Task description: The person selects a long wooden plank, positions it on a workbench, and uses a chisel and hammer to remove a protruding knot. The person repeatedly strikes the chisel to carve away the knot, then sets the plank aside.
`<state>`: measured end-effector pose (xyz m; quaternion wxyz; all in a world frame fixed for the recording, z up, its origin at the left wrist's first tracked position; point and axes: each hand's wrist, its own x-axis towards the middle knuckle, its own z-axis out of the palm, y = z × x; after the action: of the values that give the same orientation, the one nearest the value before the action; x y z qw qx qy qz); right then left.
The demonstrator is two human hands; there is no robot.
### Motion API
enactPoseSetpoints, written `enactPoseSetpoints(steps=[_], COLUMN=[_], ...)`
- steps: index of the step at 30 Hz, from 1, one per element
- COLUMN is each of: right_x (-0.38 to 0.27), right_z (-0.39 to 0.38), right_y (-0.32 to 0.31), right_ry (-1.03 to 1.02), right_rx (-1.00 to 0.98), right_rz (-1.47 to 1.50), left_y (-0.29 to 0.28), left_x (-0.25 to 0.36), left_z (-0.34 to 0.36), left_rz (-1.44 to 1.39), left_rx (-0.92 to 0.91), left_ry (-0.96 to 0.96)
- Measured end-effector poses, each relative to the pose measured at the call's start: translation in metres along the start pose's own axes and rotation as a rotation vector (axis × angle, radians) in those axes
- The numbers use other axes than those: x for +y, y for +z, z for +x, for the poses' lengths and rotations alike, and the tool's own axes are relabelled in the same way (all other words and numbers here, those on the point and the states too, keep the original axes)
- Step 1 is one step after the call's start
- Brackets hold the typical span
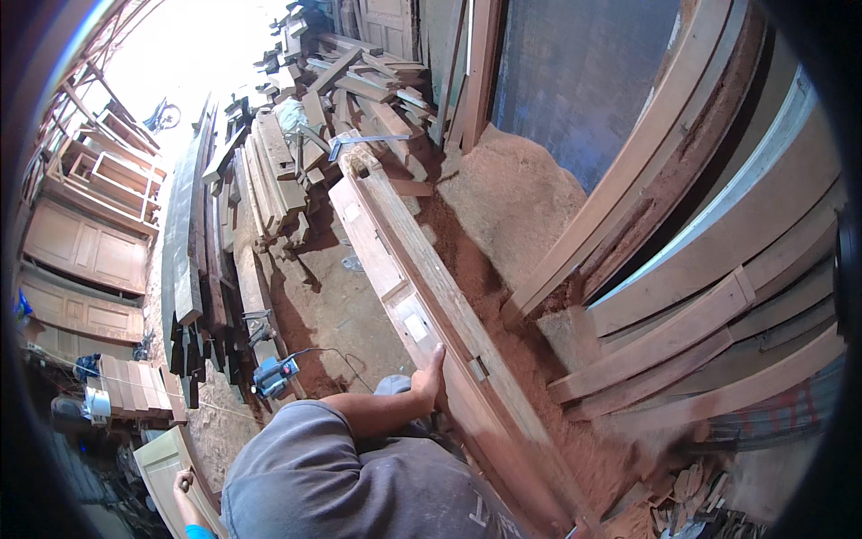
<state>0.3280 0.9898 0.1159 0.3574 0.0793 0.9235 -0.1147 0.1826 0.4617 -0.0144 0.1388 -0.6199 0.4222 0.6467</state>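
Note:
My left hand (pixel 430 381) grips the near edge of a long reddish wooden plank (pixel 375 253). Its thumb lies along the top face and the other fingers are hidden below the edge. Cut slots and pale rectangular patches mark the plank's face. Tight against its right side runs a rough, weathered wooden beam (pixel 449 301), with a slot near the middle. On the far end rests a bluish metal square (pixel 364 141). Only a sliver of what looks like my right hand (pixel 582 529) shows at the lower edge, its fingers hidden.
A blue power tool (pixel 274 376) with a cord stands left of my arm. Stacked timbers (pixel 190 260) and a scrap wood heap (pixel 359 90) lie beyond. Sawdust (pixel 512 193) is piled right; curved boards (pixel 664 346) lean there. Another person's hand (pixel 184 480) touches a panel (pixel 166 463).

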Motion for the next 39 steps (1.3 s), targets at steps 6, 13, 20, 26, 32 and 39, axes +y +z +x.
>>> enactPoseSetpoints(steps=[6,13,20,26,32,39], right_x=[0.008,0.014,0.015,0.013,0.014,0.012], right_z=[-0.010,-0.008,0.012,0.022,0.021,0.031], right_y=[0.014,0.021,0.032,0.033,0.019,0.004], right_ry=[-0.002,-0.024,-0.050,-0.068,-0.090,-0.115], right_rx=[0.070,0.101,0.104,0.135,0.151,0.156], right_rz=[0.031,0.035,0.050,0.076,0.075,0.062], left_y=[0.001,-0.007,-0.014,-0.009,-0.004,-0.004], left_x=[0.034,0.019,0.008,0.007,0.013,0.002], left_z=[-0.066,-0.032,-0.007,0.000,-0.055,-0.047], left_rz=[0.051,0.020,0.017,-0.044,-0.028,-0.046], left_rx=[-0.095,-0.148,-0.131,-0.118,-0.141,-0.044], left_ry=[-0.047,-0.094,0.023,0.096,0.084,0.107])
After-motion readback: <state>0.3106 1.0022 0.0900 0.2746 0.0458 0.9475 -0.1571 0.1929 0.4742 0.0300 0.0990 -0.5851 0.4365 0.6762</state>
